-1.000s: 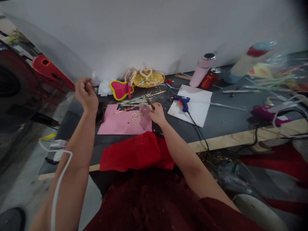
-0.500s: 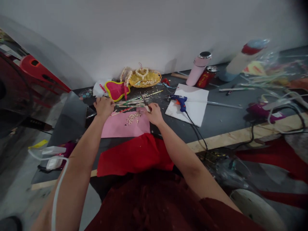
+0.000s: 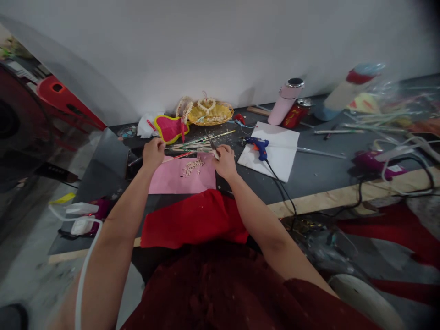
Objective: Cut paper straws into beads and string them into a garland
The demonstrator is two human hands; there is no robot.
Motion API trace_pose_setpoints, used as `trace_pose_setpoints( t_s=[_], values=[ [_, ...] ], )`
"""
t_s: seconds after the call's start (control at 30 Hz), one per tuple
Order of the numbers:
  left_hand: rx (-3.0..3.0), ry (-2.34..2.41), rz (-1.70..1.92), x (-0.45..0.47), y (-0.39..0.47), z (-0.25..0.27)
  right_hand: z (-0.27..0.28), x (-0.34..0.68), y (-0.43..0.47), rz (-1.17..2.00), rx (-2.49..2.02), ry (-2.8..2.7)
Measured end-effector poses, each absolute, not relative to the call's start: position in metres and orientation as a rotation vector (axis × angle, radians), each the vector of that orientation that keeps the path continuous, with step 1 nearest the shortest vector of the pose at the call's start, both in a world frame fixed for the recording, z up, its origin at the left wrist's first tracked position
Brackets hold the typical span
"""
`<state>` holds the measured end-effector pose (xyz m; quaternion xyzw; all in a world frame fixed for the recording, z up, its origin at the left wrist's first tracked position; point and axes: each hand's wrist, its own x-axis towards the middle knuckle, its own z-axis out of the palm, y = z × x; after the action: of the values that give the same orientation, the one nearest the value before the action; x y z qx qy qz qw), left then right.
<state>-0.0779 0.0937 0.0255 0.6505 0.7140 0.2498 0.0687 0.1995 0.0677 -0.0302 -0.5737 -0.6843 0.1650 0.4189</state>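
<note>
My left hand (image 3: 153,153) is closed in a pinch at the left end of a pile of thin sticks (image 3: 192,145). Whatever lies between its fingertips is too small to make out. In my right hand (image 3: 225,161) is a small knife (image 3: 211,141) with a dark, narrow blade pointing up and away from me and a pale handle. Between the hands lies a pink sheet (image 3: 165,181), bearing a loose heap of small pale pieces (image 3: 192,168). A pink, yellow-edged shape (image 3: 170,128) lies just beyond my left hand.
At the back stands a yellow basket (image 3: 215,120) with beaded strings. To the right, a blue glue gun (image 3: 260,146) rests on a white board (image 3: 283,165), its cord running over the table edge. Behind are a pink flask (image 3: 284,103) and a red can (image 3: 297,114).
My left hand's fingers have drawn up into a tighter pinch, slightly away from the sticks. The right hand keeps the knife in nearly the same place. The whole view has shifted a little.
</note>
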Motion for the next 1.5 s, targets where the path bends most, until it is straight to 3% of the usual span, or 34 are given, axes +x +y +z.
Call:
trace_pose_setpoints(
  t_s=[0.13,0.3,0.43,0.7,0.87,1.03,1.5],
  values=[
    [1.619,1.799,1.533,-0.077,0.092,0.028,-0.029,0.198,0.061,0.349,-1.523,-1.757],
    [1.077,1.374,1.846,-0.073,0.081,0.046,-0.023,0.198,0.054,0.32,-1.555,-1.797],
    [0.991,1.245,1.751,-0.058,0.055,0.051,-0.018,0.2,0.052,0.332,-1.649,-1.799],
    [1.59,1.413,1.302,-0.025,0.007,0.014,-0.014,0.196,0.046,0.267,-1.783,-1.926],
    [1.671,1.53,1.303,-0.028,0.003,-0.002,-0.002,0.192,0.038,0.165,-1.517,-2.022],
    [1.961,1.583,1.229,-0.035,0.001,-0.009,-0.003,0.179,0.029,0.263,-1.181,-2.294],
    [2.227,1.538,1.108,-0.026,-0.005,-0.003,-0.004,0.172,0.02,0.379,-1.416,-2.47]
  ],
)
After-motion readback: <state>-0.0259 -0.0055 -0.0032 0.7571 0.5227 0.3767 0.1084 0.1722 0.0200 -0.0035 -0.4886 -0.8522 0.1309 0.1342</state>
